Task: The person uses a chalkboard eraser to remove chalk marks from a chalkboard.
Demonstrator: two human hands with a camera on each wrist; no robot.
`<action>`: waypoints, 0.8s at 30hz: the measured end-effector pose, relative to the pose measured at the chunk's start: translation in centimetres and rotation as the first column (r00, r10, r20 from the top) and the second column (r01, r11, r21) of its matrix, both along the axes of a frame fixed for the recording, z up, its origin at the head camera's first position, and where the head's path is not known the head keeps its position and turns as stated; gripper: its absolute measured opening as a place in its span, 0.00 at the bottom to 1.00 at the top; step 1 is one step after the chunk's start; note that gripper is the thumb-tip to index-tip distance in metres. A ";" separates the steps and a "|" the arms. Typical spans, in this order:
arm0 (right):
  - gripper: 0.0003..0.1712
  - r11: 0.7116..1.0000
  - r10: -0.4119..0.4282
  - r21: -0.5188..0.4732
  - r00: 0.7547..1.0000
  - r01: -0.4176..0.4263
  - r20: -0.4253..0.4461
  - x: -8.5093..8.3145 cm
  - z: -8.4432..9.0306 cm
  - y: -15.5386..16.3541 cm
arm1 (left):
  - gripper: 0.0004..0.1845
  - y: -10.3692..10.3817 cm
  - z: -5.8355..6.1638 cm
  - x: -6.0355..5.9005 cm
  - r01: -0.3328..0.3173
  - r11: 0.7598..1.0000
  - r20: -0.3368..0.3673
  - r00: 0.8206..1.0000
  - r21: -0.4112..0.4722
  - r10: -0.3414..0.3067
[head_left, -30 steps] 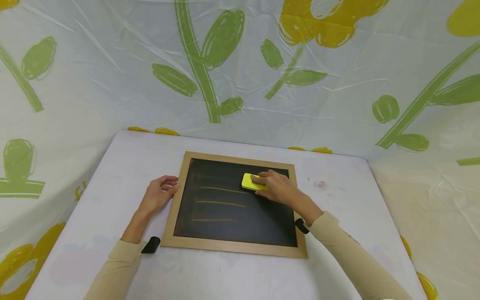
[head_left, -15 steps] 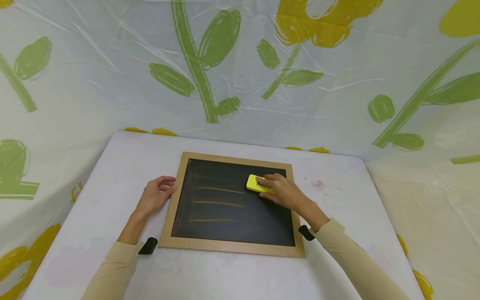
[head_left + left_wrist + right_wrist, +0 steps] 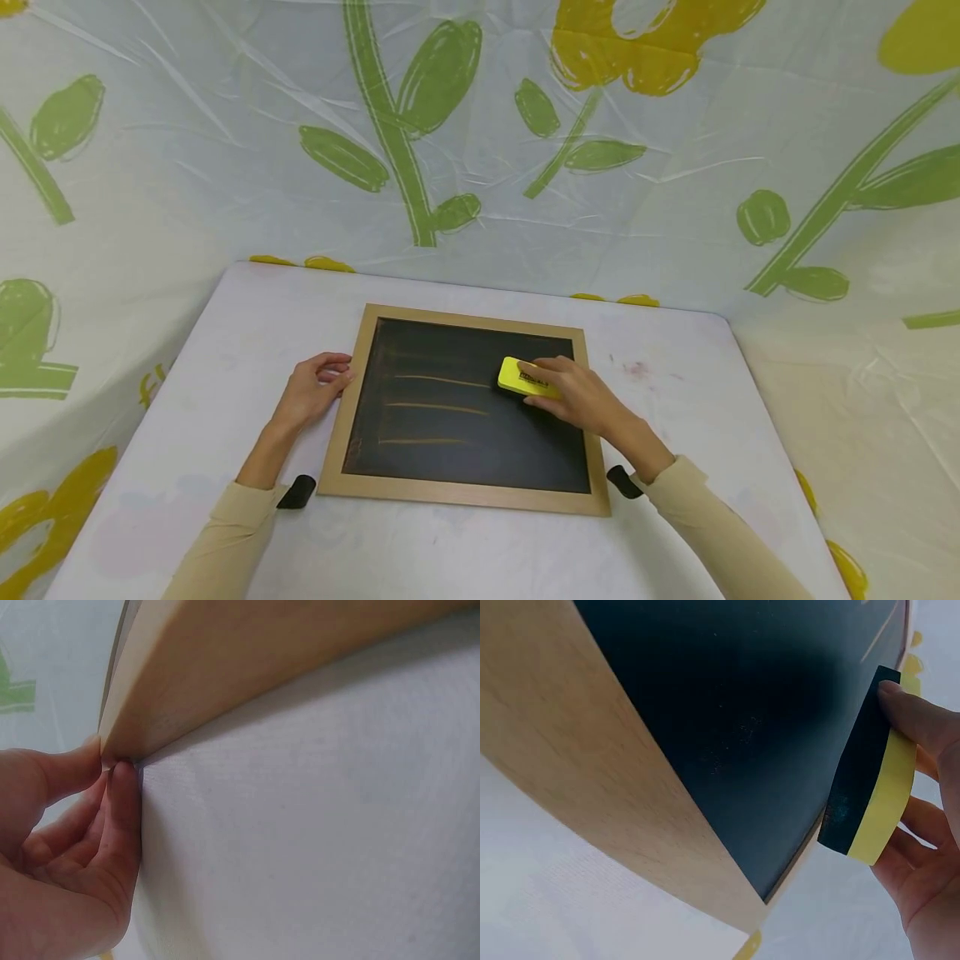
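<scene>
A wood-framed chalkboard (image 3: 517,458) lies on the table, with several faint orange-brown lines (image 3: 438,407) across its left half. My left hand (image 3: 309,392) pinches the left side of its frame; in the left wrist view the thumb lies against the frame's edge (image 3: 225,667) and the fingertips sit at its underside. Over the upper right of the board, my right hand (image 3: 588,396) holds a yellow chalkboard eraser (image 3: 516,375). In the right wrist view, the thumb is on the eraser's black felt layer (image 3: 859,765), and the fingers are around its yellow back.
The white-covered table (image 3: 360,550) extends on all sides of the board. Behind it rises a backdrop sheet (image 3: 262,108) printed with flowers and green stems. Black wrist pieces (image 3: 297,492) show at both sleeves. Reddish smudges (image 3: 639,368) mark the cloth right of the board.
My right hand has moved the eraser a little to the right and nearer to me over the board. My left hand keeps its place at the frame. The head view has shifted slightly.
</scene>
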State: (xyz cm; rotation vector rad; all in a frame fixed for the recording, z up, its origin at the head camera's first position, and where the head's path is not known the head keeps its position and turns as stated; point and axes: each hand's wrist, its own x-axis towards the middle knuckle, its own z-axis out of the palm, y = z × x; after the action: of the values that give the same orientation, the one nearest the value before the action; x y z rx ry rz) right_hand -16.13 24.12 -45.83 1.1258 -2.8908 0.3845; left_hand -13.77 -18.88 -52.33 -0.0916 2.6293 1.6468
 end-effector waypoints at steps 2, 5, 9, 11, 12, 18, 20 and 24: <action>0.35 1.000 0.000 -0.009 1.000 0.000 -0.001 0.3 0.0 0.0 | 0.18 0.1 0.0 0.0 -0.005 1.000 0.005 1.000 -0.006 0.005; 0.35 1.000 0.005 -0.023 1.000 -0.005 0.003 0.7 -0.2 0.1 | 0.18 0.1 0.2 0.0 -0.006 1.000 0.009 1.000 -0.015 0.006; 0.35 0.999 0.021 -0.035 1.000 -0.021 0.002 1.2 -0.4 0.1 | 0.19 0.1 0.2 0.0 0.005 1.000 0.001 1.000 -0.010 -0.005; 0.35 0.999 0.035 -0.034 0.999 -0.035 -0.004 1.3 -0.6 0.0 | 0.19 0.1 0.2 0.0 0.007 1.000 -0.005 1.000 -0.007 -0.007; 0.35 0.999 0.039 -0.032 0.999 -0.039 -0.007 1.4 -0.7 0.0 | 0.18 0.0 0.1 0.0 0.007 1.000 -0.008 1.000 -0.006 -0.007; 0.35 0.999 0.043 -0.016 0.999 -0.043 -0.024 1.6 -1.2 -0.1 | 0.18 0.0 -0.4 -0.2 0.006 1.000 -0.002 1.000 -0.014 -0.006; 0.35 0.999 0.040 -0.011 0.999 -0.040 -0.030 1.6 -1.4 -0.1 | 0.19 -0.1 -0.5 -0.2 0.007 1.000 0.003 1.000 -0.020 -0.007; 0.34 0.999 0.037 -0.008 0.999 -0.037 -0.033 1.6 -1.5 -0.4 | 0.19 -0.1 -0.5 -0.2 0.011 1.000 0.001 1.000 -0.022 -0.010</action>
State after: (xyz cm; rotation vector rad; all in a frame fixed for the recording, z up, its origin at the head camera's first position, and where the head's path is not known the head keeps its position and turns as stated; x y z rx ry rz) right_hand -14.50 23.75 -47.33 1.1741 -2.8406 0.3757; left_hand -13.95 -19.01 -52.81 -0.0792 2.6424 1.6150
